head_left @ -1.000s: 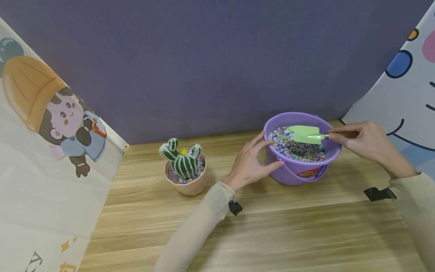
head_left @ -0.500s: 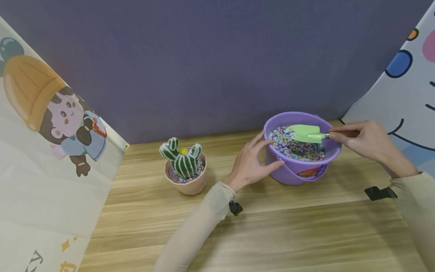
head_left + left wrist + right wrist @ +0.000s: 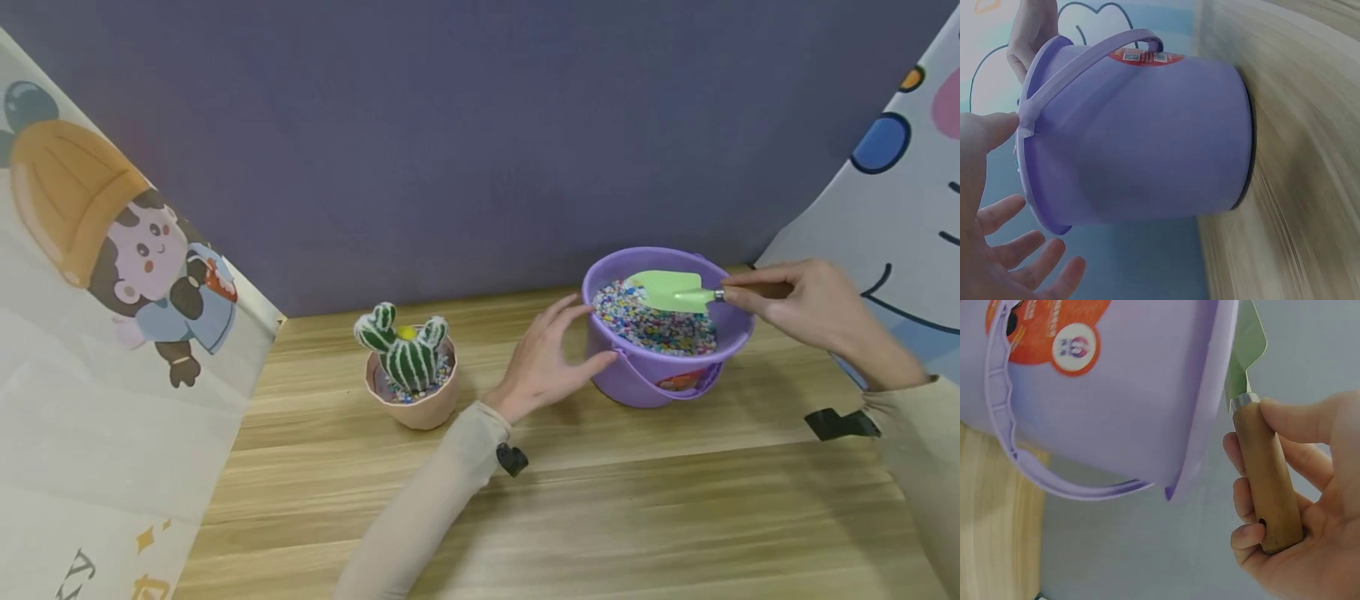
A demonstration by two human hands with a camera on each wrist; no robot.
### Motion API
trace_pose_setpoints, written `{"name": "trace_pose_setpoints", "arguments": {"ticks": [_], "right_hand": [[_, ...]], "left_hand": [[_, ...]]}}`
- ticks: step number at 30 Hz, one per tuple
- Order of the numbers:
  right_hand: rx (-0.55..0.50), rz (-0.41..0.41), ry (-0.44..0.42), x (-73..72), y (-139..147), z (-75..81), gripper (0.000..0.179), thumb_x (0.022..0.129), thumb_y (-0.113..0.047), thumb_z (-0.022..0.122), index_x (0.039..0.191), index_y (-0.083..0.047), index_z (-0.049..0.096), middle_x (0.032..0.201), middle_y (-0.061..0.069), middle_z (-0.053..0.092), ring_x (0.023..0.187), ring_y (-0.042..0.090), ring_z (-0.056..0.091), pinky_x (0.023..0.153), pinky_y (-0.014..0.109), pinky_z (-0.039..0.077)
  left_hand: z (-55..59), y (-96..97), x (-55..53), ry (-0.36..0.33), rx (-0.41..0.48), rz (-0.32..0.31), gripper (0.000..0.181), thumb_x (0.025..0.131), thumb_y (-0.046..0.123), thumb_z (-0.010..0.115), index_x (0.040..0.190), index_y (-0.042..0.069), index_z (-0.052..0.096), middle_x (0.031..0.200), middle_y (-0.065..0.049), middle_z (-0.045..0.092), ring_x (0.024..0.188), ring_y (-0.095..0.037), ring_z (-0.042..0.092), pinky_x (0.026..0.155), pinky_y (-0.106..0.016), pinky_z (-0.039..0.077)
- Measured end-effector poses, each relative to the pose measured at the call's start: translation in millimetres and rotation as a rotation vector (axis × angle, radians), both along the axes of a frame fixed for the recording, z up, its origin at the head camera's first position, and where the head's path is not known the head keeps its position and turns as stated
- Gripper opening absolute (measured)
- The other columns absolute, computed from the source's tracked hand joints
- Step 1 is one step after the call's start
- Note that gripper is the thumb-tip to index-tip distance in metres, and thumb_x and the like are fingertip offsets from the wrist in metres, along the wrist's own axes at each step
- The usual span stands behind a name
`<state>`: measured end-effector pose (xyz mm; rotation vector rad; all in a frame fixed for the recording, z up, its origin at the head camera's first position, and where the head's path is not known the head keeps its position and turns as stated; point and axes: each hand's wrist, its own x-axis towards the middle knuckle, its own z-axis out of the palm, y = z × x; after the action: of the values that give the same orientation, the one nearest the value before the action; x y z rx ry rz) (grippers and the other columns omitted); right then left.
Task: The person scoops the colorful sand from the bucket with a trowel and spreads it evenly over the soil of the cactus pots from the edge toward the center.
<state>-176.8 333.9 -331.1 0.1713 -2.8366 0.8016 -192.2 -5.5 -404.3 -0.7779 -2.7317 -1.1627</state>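
Observation:
A purple bucket [image 3: 637, 387] stands on the wooden table, partly filled with small multicoloured pebbles [image 3: 626, 321]. My right hand [image 3: 813, 304] grips the wooden handle of a small garden trowel [image 3: 675, 292], whose light green blade lies over the bucket's opening, level with the rim. In the right wrist view, fingers wrap round the trowel handle [image 3: 1266, 481] and the rim hides part of the blade. Beside the bucket's left rim is my left hand [image 3: 536, 362], fingers spread and relaxed. Its thumb touches the rim near the handle hinge [image 3: 1027, 119]; the other fingertips sit close to the rim.
To the left, a fuzzy green cactus [image 3: 408, 358] with a yellow bloom stands in a pinkish pot [image 3: 423, 412] with coloured pebbles around its base. A dark blue-grey partition [image 3: 480, 167] rises behind the table. Printed cartoon sheets flank both sides.
My left hand has eased slightly left, its fingers drawing back from over the bucket's rim. The trowel has shifted slightly up and left in my right hand. Bucket and cactus stay in place.

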Motion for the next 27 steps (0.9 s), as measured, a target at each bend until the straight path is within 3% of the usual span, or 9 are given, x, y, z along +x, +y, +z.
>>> {"name": "trace_pose_setpoints", "arguments": {"ticks": [9, 17, 27], "right_hand": [[-0.005, 0.05, 0.048, 1.5, -15.9, 4.2, 0.026, 0.096, -0.028, 0.081, 0.112, -0.008, 0.084, 0.103, 0.021, 0.082, 0.067, -0.006, 0.058, 0.056, 0.019, 0.046], [-0.03, 0.074, 0.035, 3.5, -27.1, 5.6, 0.025, 0.096, -0.026, 0.081, 0.113, -0.008, 0.083, 0.104, 0.019, 0.082, 0.064, 0.003, 0.06, 0.052, 0.022, 0.046], [-0.028, 0.118, 0.092, 4.6, -38.9, 4.2, 0.021, 0.093, -0.023, 0.083, 0.108, -0.009, 0.085, 0.1, 0.017, 0.082, 0.068, -0.002, 0.058, 0.056, 0.018, 0.046]], "left_hand": [[3.1, -14.6, 3.3, -0.015, -0.004, 0.014, 0.075, 0.093, 0.057, 0.074, 0.157, 0.026, 0.052, 0.172, 0.0, 0.039, 0.157, -0.027, 0.039, 0.126, -0.06, 0.037], [4.7, -25.7, 7.0, 0.002, -0.007, 0.027, 0.071, 0.094, 0.054, 0.074, 0.156, 0.025, 0.053, 0.169, 0.0, 0.043, 0.155, -0.026, 0.042, 0.126, -0.058, 0.038], [1.7, -38.6, 12.8, 0.03, 0.015, 0.034, 0.066, 0.095, 0.052, 0.074, 0.152, 0.024, 0.057, 0.164, 0.001, 0.049, 0.152, -0.022, 0.046, 0.127, -0.052, 0.038]]}}
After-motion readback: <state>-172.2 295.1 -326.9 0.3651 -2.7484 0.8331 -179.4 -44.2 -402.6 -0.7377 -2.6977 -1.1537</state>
